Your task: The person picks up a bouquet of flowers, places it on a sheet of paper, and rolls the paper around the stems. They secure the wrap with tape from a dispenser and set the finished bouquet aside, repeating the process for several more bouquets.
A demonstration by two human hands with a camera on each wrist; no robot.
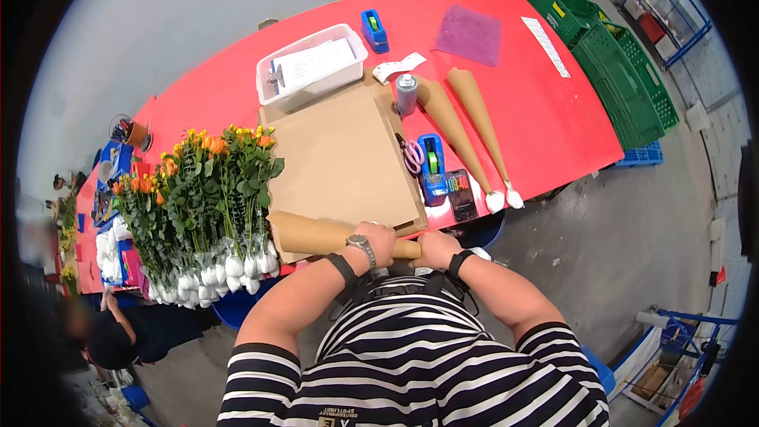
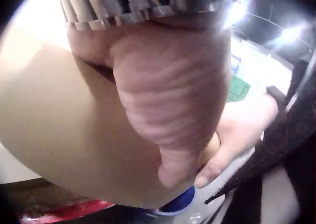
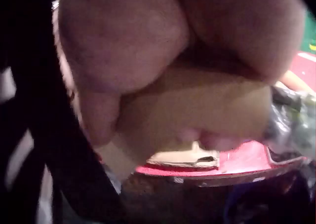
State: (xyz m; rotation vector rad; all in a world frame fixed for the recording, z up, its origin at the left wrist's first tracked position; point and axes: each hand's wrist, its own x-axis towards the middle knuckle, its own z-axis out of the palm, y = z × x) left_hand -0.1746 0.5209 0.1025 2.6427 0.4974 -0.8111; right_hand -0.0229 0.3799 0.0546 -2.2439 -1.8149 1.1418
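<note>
A brown paper cone (image 1: 312, 234) lies sideways at the table's near edge, its wide end to the left. My left hand (image 1: 375, 243) grips it around the middle, and my right hand (image 1: 439, 251) grips its narrow end. In the left wrist view the left hand (image 2: 170, 95) curls over the paper (image 2: 118, 155), with the right hand (image 2: 242, 135) close beyond it. The right wrist view shows the right hand (image 3: 133, 41) wrapped over the paper (image 3: 197, 98). What is inside the cone is hidden.
Flat brown paper sheets (image 1: 340, 158) lie behind the hands. Orange and yellow flower bunches (image 1: 213, 190) stand left. Right are scissors (image 1: 413, 156), a blue tape dispenser (image 1: 432, 170), a phone (image 1: 461, 194), a spray can (image 1: 406, 95) and two wrapped cones (image 1: 478, 115). A white bin (image 1: 265, 79) sits behind.
</note>
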